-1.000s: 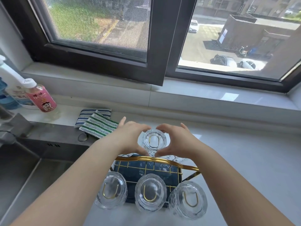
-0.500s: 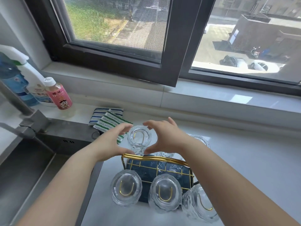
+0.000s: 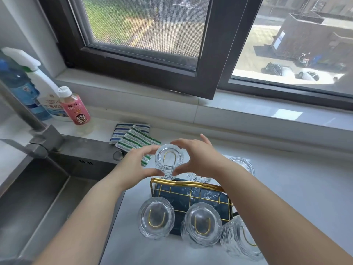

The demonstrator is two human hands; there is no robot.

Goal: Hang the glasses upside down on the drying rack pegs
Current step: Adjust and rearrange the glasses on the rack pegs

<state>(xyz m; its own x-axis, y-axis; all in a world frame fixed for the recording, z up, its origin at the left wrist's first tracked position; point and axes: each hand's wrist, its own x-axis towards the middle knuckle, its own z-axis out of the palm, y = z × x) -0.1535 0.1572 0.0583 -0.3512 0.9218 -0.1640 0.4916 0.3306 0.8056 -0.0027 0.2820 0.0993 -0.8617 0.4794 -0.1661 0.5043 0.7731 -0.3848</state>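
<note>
A gold wire drying rack (image 3: 187,183) with a dark blue tray stands on the white counter. A clear textured glass (image 3: 168,159) hangs upside down on a far-side peg, its gold loop showing through the base. My left hand (image 3: 136,165) and my right hand (image 3: 198,157) cup this glass from both sides, fingers curved around it. Three more glasses hang inverted on the near pegs: left (image 3: 156,218), middle (image 3: 201,223) and right (image 3: 241,240), the last partly behind my right forearm. Another glass (image 3: 243,165) shows at the far right, and one more is half hidden behind my right wrist.
A steel sink (image 3: 38,197) with a square faucet (image 3: 36,144) lies to the left. Striped cloths (image 3: 133,139) sit behind the rack. A pink bottle (image 3: 75,108) and a spray bottle (image 3: 44,92) stand at the back left. The open window frame (image 3: 210,73) overhangs the sill.
The view has shifted, so the rack sits further right and lower. Both hands stay cupped around the far glass; it seems to sit slightly higher between them than before.
</note>
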